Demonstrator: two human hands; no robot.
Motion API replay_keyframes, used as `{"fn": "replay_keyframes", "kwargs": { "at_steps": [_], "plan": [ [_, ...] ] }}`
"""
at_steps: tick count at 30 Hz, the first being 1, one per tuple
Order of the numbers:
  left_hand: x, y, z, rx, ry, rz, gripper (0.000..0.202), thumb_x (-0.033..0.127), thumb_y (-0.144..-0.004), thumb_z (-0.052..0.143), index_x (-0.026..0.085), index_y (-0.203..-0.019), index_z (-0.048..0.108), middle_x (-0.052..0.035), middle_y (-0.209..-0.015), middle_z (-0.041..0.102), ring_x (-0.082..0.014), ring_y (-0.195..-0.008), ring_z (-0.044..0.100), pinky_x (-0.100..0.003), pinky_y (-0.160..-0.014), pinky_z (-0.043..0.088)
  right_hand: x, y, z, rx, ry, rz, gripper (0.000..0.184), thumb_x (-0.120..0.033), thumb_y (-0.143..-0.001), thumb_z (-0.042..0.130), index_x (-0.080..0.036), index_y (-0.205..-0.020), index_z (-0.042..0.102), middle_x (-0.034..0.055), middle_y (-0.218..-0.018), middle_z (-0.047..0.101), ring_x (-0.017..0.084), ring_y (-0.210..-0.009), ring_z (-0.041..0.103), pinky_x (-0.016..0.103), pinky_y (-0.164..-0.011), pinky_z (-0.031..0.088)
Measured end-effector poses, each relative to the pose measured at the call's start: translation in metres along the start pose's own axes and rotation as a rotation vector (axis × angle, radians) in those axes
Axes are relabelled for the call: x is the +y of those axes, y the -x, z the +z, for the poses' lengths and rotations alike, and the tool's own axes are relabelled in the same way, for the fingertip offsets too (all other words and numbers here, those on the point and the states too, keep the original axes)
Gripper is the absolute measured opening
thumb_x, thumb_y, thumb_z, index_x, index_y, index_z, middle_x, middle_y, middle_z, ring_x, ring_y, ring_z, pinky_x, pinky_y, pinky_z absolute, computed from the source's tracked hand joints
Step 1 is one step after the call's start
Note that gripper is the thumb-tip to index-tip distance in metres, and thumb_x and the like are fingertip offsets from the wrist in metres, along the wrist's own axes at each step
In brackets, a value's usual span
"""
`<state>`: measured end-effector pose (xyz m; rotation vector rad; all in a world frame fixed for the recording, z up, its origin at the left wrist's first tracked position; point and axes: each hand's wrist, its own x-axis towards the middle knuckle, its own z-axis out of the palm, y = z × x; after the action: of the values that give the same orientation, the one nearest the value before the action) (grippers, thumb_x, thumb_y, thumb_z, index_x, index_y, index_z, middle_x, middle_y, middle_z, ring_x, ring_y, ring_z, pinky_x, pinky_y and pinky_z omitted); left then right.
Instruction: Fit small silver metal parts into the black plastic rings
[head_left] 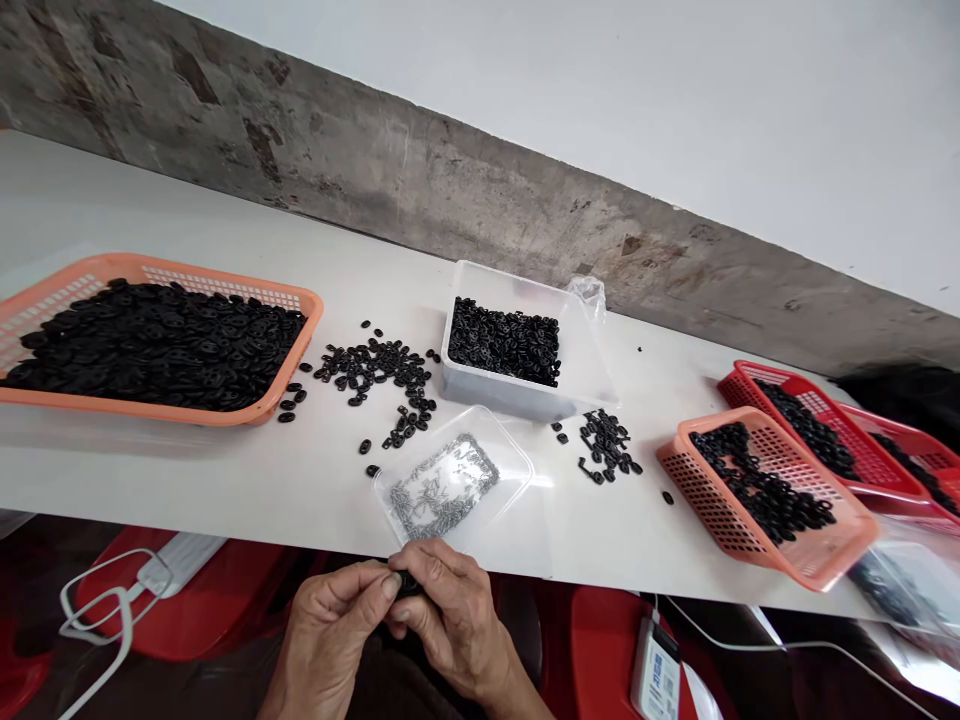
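Just off the table's front edge, my left hand [330,625] and my right hand [459,625] meet fingertip to fingertip. Both are closed on a small black oval plastic piece [407,584], mostly covered by the fingers. Right behind them lies a clear shallow tray [517,468] with many tiny metal pieces [442,490]. Loose black oval pieces [379,365] are scattered on the white table to the left of a clear plastic box [499,397], which holds a heap of small black parts [504,343]. A smaller pile of black pieces [606,440] lies right of the tray.
An orange basket [270,405] full of black ovals stands on the left. To the right are another orange basket [817,560] and red baskets [889,480] with black pieces. Red stools [202,610] and a white power strip [660,670] with cables are below the table edge.
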<state>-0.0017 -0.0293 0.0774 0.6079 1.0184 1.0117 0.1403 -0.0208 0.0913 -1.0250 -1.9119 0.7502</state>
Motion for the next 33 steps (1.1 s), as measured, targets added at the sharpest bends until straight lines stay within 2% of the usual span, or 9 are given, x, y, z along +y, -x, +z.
{"fn": "replay_keyframes", "kwargs": {
  "at_steps": [7, 13, 18, 23, 29, 33],
  "plan": [
    [0.002, -0.002, 0.000, -0.033, -0.001, 0.002, 0.024, 0.033, -0.072, 0.072, 0.015, -0.056, 0.072, -0.0016, -0.053, 0.057, -0.0155, -0.056, 0.048, -0.027, -0.058, 0.042, 0.000, -0.002, 0.001, -0.007, -0.011, 0.006, 0.028, -0.038, -0.097, 0.043, -0.016, -0.100, 0.060, 0.0046, -0.070, 0.058, 0.016, -0.064, 0.055, 0.024, -0.060, 0.048],
    [0.000, -0.001, -0.003, -0.078, -0.046, 0.031, 0.027, 0.035, -0.077, 0.068, 0.017, -0.057, 0.071, -0.0007, -0.054, 0.057, -0.0151, -0.058, 0.048, -0.026, -0.059, 0.041, -0.001, -0.003, 0.001, 0.036, 0.010, -0.028, 0.019, -0.029, -0.097, 0.046, -0.016, -0.103, 0.058, 0.0044, -0.071, 0.058, 0.015, -0.065, 0.055, 0.024, -0.060, 0.047],
    [-0.002, -0.002, -0.003, -0.082, -0.026, 0.039, 0.024, 0.034, -0.076, 0.069, 0.017, -0.059, 0.073, -0.0008, -0.055, 0.059, -0.0152, -0.058, 0.049, -0.026, -0.060, 0.042, -0.001, -0.004, 0.001, 0.035, 0.007, -0.023, 0.020, -0.029, -0.097, 0.046, -0.015, -0.100, 0.059, 0.0043, -0.070, 0.057, 0.015, -0.063, 0.055, 0.024, -0.058, 0.047],
    [-0.003, -0.003, -0.005, -0.086, 0.078, 0.003, 0.020, 0.029, -0.075, 0.071, 0.018, -0.059, 0.073, 0.0006, -0.056, 0.059, -0.0137, -0.058, 0.048, -0.025, -0.060, 0.042, 0.007, -0.001, 0.005, 0.023, -0.036, -0.044, 0.021, -0.027, -0.095, 0.050, -0.015, -0.111, 0.057, 0.0060, -0.076, 0.061, 0.016, -0.069, 0.058, 0.024, -0.063, 0.052],
    [0.000, -0.004, -0.009, -0.092, 0.110, -0.030, 0.011, 0.030, -0.074, 0.072, 0.021, -0.073, 0.078, 0.0014, -0.057, 0.063, -0.0127, -0.059, 0.050, -0.022, -0.059, 0.042, 0.015, 0.001, 0.009, 0.047, -0.058, -0.094, 0.053, -0.053, -0.084, 0.056, -0.014, -0.120, 0.053, 0.0116, -0.089, 0.064, 0.019, -0.078, 0.062, 0.029, -0.069, 0.055],
    [-0.001, -0.005, -0.013, -0.083, 0.089, -0.009, 0.012, 0.031, -0.075, 0.072, 0.020, -0.076, 0.078, 0.0012, -0.060, 0.064, -0.0130, -0.062, 0.050, -0.022, -0.063, 0.043, 0.013, 0.001, 0.009, 0.038, -0.088, -0.068, 0.045, -0.048, -0.090, 0.051, -0.014, -0.119, 0.055, 0.0125, -0.090, 0.064, 0.020, -0.080, 0.061, 0.030, -0.071, 0.054]
  ]
}}
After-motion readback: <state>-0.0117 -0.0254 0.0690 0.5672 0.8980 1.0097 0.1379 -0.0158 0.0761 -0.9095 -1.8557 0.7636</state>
